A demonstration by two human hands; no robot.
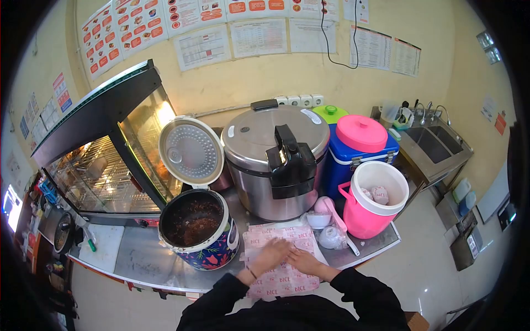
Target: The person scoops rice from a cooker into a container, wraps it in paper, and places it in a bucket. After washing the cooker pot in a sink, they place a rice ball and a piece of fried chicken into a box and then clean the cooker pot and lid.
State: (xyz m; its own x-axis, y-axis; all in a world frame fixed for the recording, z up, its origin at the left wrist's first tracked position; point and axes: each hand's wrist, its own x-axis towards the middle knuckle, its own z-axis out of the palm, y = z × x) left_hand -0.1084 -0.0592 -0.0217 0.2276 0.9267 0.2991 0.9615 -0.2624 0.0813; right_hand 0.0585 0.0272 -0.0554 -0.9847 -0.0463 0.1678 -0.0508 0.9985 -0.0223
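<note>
Paper on the counter was seemingly being smoothed or folded under the left hand and right hand; whether either gripped could not be told; next, edge control seemed called for.

The display warmer and huge cooker show a commercial kitchen.
</note>
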